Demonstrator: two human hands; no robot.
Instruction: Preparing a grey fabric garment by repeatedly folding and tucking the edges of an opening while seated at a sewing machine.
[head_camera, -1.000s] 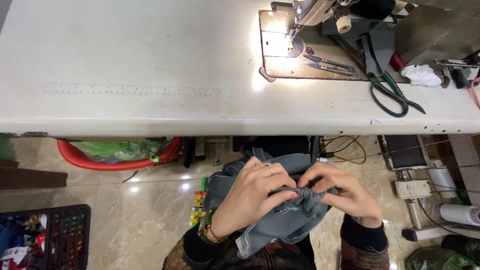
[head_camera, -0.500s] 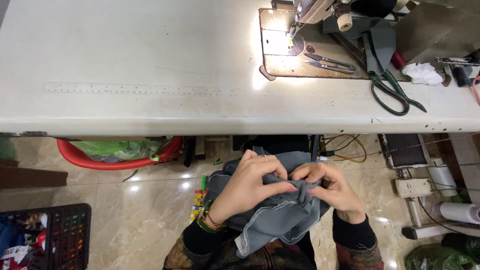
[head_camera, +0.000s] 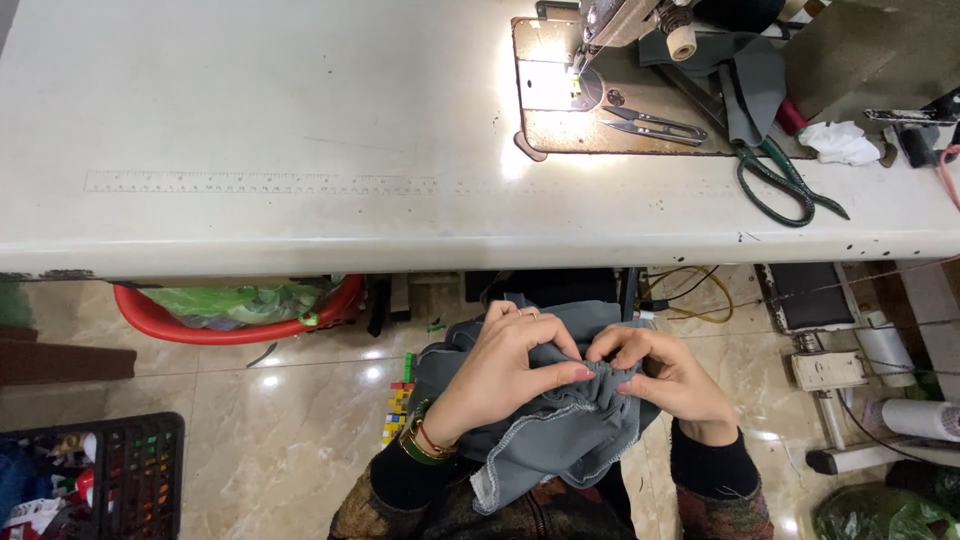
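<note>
A bunched piece of grey cloth (head_camera: 560, 440) with a stitched pale edge lies in my lap, below the front edge of the white sewing table (head_camera: 300, 120). My left hand (head_camera: 505, 365) grips its upper fold, thumb and fingers pinched toward the middle. My right hand (head_camera: 665, 375) pinches the same fold from the other side, the fingertips of both hands almost touching. Bracelets ring my left wrist.
A sewing machine (head_camera: 620, 20) with a lit plate stands at the table's back right, with thread snips (head_camera: 655, 125), green-handled shears (head_camera: 785, 180) and a white rag (head_camera: 840, 140) beside it. Below: a red basin (head_camera: 180, 320), a black crate (head_camera: 110, 470), cables.
Both hands have drawn closer together on the cloth and shifted slightly up and right; the fold between them is more tightly gathered.
</note>
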